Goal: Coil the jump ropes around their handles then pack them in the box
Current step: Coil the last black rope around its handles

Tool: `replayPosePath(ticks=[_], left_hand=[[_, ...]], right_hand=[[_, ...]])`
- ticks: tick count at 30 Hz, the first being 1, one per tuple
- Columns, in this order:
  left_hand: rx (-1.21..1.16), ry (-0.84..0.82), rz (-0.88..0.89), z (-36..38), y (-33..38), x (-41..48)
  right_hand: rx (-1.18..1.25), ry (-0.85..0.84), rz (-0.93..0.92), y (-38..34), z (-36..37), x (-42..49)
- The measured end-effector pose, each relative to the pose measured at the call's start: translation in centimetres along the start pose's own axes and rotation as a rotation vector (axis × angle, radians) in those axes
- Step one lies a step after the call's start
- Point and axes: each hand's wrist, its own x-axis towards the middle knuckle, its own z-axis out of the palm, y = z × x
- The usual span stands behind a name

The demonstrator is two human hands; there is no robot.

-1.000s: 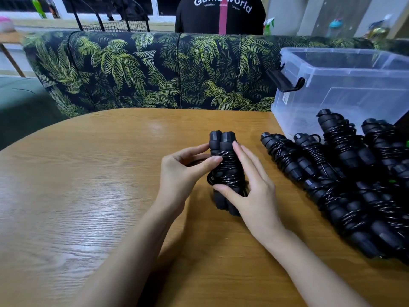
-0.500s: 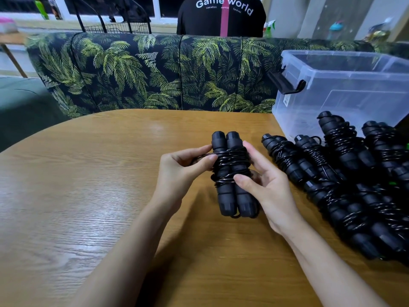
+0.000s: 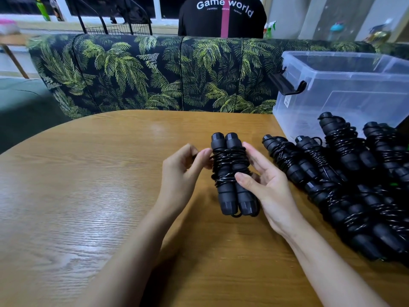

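A black jump rope (image 3: 230,171), its cord coiled round its two handles held side by side, is lifted a little above the wooden table (image 3: 88,196). My right hand (image 3: 263,187) cradles it from the right, thumb across the front of the handles and fingers behind. My left hand (image 3: 183,169) pinches the cord at the coil's left side. A pile of several coiled black jump ropes (image 3: 345,173) lies on the table to the right. The clear plastic box (image 3: 345,89) with a black latch stands at the back right; I see no ropes inside it.
A sofa (image 3: 137,74) with a palm-leaf print runs behind the table. Beyond it is a person in a black shirt (image 3: 221,16), seen from behind. The table's curved edge falls away at the left.
The rope bundle has tilted so its near end points toward me, and it has shifted slightly right. My left hand's fingers have curled to pinch the cord at the coil's left side.
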Motion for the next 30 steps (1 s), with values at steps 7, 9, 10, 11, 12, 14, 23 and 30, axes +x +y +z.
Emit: replayPosePath(ticks=[7, 9, 10, 11, 12, 14, 23, 30], left_hand=[[-0.308, -0.011, -0.272, 0.9, 0.9, -0.3], [-0.259, 0.024, -0.272, 0.8, 0.6, -0.3], [-0.232, 0.036, -0.266, 0.8, 0.6, -0.3], [-0.209, 0.041, -0.257, 0.9, 0.5, -0.4], [-0.190, 0.042, -0.245, 1.0, 0.5, -0.4], [-0.154, 0.027, -0.217, 1.3, 0.4, -0.6], [-0.197, 0.052, -0.176, 0.4, 1.1, 0.0], [-0.364, -0.045, -0.365, -1.0, 1.7, 0.7]], right_hand=[[-0.125, -0.079, -0.008, 0.3, -0.4, 0.1], [-0.195, -0.129, 0.010, 0.2, -0.1, 0.0], [-0.241, -0.141, 0.015, 0.3, 0.1, -0.2], [-0.296, -0.143, 0.017, 0.4, 0.3, -0.4], [-0.362, -0.133, 0.022, 0.5, 0.7, -0.5], [-0.537, -0.058, 0.015, 0.8, 1.6, -0.7], [-0.961, 0.040, -0.299, 1.7, 1.9, -1.2], [-1.027, -0.029, -0.447, 1.3, 1.6, -1.3]])
